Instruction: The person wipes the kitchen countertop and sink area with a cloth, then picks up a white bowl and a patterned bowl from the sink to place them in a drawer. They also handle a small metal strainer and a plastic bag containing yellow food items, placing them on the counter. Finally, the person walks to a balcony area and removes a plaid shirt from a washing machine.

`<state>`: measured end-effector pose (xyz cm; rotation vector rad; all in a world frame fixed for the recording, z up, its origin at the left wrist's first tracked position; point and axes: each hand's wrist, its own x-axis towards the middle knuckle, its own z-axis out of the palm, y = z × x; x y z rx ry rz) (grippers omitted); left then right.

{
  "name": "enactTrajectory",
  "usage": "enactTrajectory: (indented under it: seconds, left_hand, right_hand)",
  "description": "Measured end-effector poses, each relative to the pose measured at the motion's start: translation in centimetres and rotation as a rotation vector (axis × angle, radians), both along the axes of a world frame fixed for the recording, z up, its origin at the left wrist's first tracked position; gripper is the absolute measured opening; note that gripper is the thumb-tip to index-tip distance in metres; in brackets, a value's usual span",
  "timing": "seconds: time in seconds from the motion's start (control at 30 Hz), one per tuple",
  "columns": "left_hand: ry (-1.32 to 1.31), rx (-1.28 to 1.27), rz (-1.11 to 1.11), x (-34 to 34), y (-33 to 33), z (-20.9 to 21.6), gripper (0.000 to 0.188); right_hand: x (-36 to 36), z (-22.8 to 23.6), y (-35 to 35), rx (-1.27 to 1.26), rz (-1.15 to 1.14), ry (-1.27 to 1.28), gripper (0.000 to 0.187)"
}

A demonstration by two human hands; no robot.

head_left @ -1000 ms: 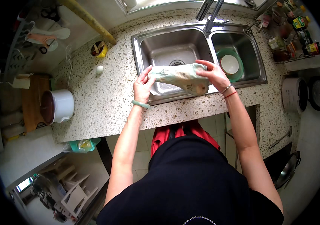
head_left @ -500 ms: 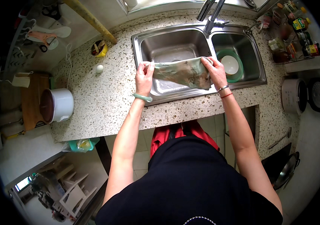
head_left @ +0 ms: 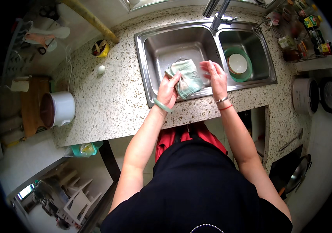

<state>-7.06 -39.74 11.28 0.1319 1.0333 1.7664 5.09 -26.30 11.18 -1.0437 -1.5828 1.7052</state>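
Note:
Over the front of the large left sink basin (head_left: 162,43), a folded pale green cloth (head_left: 189,79) with brownish stains lies in my left hand (head_left: 167,91). The thumb presses on top of the cloth; the other fingers are mostly hidden beneath it. Just right of the cloth, my right hand (head_left: 215,76) is lifted away from it, holding nothing, its fingers apart and partly blurred. A green bowl (head_left: 228,54) stands in the smaller right basin with a white bowl (head_left: 238,63) inside it. Behind the sink rises the faucet (head_left: 217,22).
On the speckled counter (head_left: 107,101) to the left are an egg-like white object (head_left: 101,69), a yellow cup (head_left: 103,50) and a white pot (head_left: 63,108). Bottles (head_left: 311,23) fill a rack at the far right, above an open-lidded rice cooker (head_left: 304,98).
The cloth, stretched between both hands before, is now folded small in my left hand. My left hand has moved right and nearer; my right hand has let go of the cloth.

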Motion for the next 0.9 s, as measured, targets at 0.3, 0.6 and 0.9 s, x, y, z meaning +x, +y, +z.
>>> enactTrajectory:
  seconds: [0.3, 0.6, 0.9]
  left_hand:
    - [0.296, -0.315, -0.080, 2.3, 0.5, -7.0, 0.041]
    - [1.641, -0.565, -0.328, 7.3, -1.3, -8.3, 0.063]
    - [2.002, -0.598, -0.696, 8.5, -2.3, -10.8, 0.071]
  right_hand:
    - [2.7, -5.1, -3.3, 0.245, 0.010, -0.292, 0.025]
    - [8.5, -7.0, -4.5, 1.074, 0.210, -0.897, 0.049]
    - [9.5, -9.4, -5.1, 1.041, 0.549, -0.845, 0.067]
